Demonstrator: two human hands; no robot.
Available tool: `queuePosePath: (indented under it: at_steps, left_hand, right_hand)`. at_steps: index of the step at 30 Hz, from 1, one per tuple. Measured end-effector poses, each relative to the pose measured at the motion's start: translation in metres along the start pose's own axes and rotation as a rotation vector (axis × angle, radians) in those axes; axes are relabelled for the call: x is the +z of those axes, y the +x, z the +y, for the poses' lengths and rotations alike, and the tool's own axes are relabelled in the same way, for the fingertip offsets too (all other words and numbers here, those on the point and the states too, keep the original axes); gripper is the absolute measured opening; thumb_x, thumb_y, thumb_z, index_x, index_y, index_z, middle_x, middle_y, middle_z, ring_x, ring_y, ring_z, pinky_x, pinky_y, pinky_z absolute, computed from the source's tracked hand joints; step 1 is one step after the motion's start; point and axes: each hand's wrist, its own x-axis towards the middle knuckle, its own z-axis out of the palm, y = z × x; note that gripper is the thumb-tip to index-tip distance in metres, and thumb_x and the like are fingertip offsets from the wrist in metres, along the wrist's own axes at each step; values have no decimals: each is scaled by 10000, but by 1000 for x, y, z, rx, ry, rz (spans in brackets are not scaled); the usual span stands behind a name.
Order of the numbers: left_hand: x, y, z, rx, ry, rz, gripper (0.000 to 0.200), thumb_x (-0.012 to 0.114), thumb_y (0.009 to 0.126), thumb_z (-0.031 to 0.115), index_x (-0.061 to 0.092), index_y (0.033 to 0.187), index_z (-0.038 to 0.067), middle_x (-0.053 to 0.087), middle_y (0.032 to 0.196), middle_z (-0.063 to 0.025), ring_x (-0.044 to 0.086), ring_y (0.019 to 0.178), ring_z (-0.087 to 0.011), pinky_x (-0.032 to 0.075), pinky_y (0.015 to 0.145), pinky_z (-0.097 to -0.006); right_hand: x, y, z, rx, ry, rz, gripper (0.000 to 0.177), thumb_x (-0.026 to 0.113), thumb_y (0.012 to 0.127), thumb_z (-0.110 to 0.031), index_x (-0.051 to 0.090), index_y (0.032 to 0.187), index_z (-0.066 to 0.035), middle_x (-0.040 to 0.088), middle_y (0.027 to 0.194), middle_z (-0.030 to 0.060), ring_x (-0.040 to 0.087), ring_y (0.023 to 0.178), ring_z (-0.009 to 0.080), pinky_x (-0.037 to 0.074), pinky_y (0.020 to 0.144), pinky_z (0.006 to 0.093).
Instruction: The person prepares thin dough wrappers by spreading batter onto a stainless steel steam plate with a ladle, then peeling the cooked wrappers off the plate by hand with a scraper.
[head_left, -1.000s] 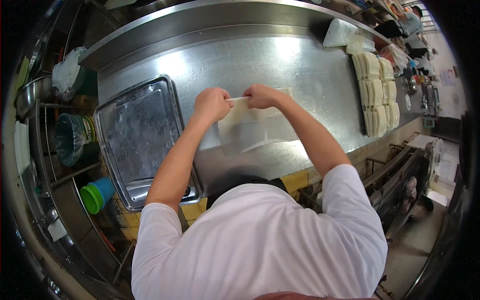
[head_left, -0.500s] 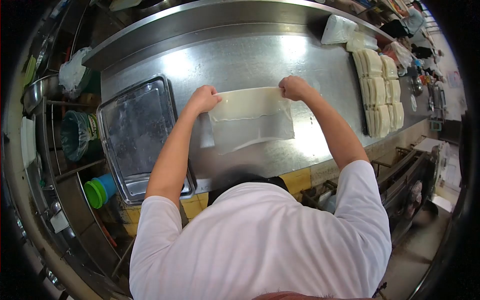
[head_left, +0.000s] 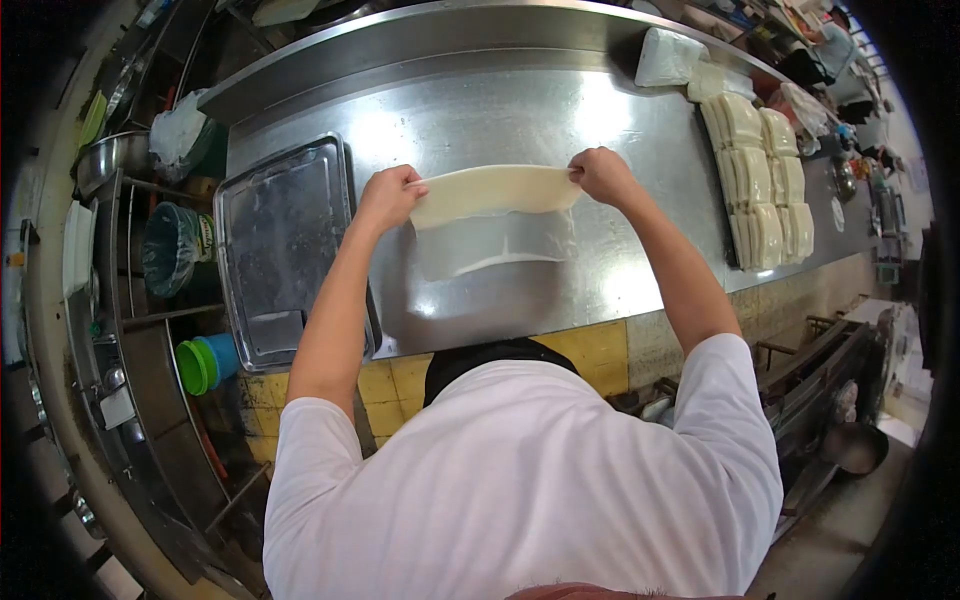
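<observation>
My left hand [head_left: 392,198] pinches the left upper corner of a clear plastic bag with a pale, flat sheet [head_left: 495,190] inside. At the opposite corner my right hand [head_left: 604,177] is closed on the same upper edge. Stretched between both hands, the pale layer fills the top part, and see-through plastic [head_left: 495,238] hangs below it over the steel table [head_left: 480,105]. A wide metal tray [head_left: 275,240] lies left of my left forearm.
Several stacked pale packs [head_left: 748,175] stand at the table's right end, with a pile of clear plastic bags [head_left: 668,58] behind them. A raised steel ledge [head_left: 430,45] runs along the back. Left of the table are a lined bin [head_left: 170,250] and a green tub [head_left: 195,367].
Both hands have lifted the bag's upper edge slightly up and away from the table's front, and it bows more. My view has shifted a little.
</observation>
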Motion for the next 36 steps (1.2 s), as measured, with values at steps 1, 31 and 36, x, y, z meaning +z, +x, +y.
queuePosePath:
  at_steps: [1, 31, 36]
  left_hand:
    - [-1, -8, 2, 33, 9, 36, 210, 724, 887, 237, 715, 947, 36, 729, 886, -171, 688, 825, -306, 524, 774, -405]
    - [46, -148, -31, -58, -66, 335, 228, 718, 867, 199, 757, 1054, 73, 734, 1071, -156, 668, 1038, -342, 521, 918, -428]
    - [59, -128, -39, -115, -86, 349, 262, 747, 847, 184, 747, 1084, 73, 740, 1038, -138, 699, 968, -304, 545, 867, -404]
  right_hand:
    - [-2, -7, -1, 16, 11, 15, 177, 674, 839, -159, 782, 949, -72, 742, 881, 177, 715, 829, 355, 566, 773, 448]
    - [89, -47, -154, -67, 367, 21, 303, 618, 897, -192, 729, 1142, -52, 703, 1122, 228, 658, 1071, 395, 507, 955, 487]
    - [139, -3, -201, -278, 177, 7, 267, 710, 861, -227, 737, 1073, -66, 695, 1115, 178, 637, 1086, 366, 499, 953, 457]
